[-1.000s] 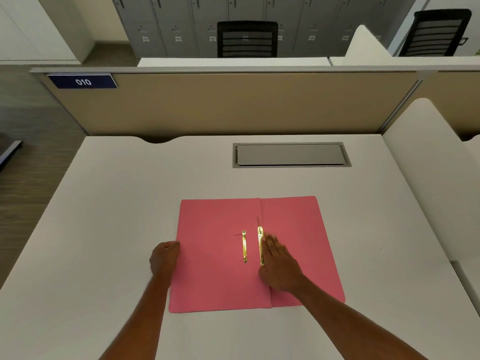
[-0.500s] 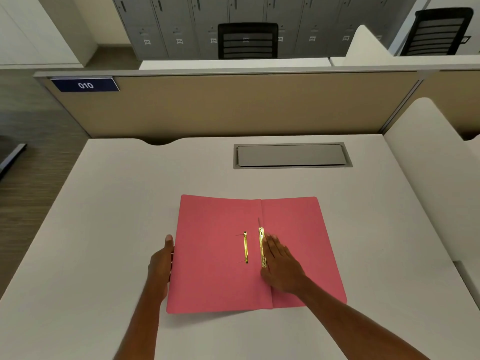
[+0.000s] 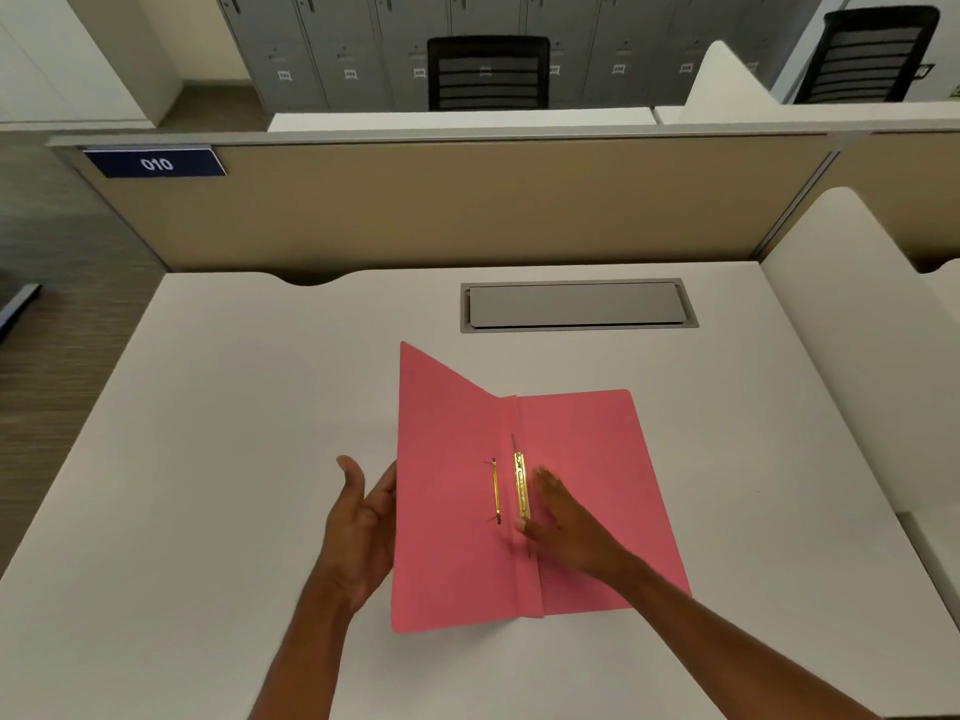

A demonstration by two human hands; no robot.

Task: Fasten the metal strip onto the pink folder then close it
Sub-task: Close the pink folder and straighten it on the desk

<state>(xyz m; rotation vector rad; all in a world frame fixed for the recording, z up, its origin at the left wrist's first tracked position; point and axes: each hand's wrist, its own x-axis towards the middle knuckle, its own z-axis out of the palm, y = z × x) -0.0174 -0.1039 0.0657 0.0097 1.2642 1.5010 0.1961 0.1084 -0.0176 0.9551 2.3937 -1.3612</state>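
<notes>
A pink folder (image 3: 587, 459) lies on the white desk, its right half flat and its left cover (image 3: 441, 459) lifted off the desk, tilted up. Two gold metal strips show near the spine: a thin one (image 3: 495, 492) on the left cover and a wider one (image 3: 521, 485) beside the fold. My left hand (image 3: 363, 522) is behind the raised cover's outer edge, fingers against it, thumb apart. My right hand (image 3: 563, 517) rests flat on the right half, fingers beside the wider strip.
A grey cable hatch (image 3: 576, 306) is set into the desk (image 3: 234, 433) beyond the folder. A beige partition (image 3: 467, 200) with a "010" label (image 3: 156, 163) closes the far edge. A white divider (image 3: 852, 314) rises at the right.
My left hand has lifted the left cover from flat on the desk to a steep tilt, swinging it to the right. My right hand has stayed pressed beside the wider strip.
</notes>
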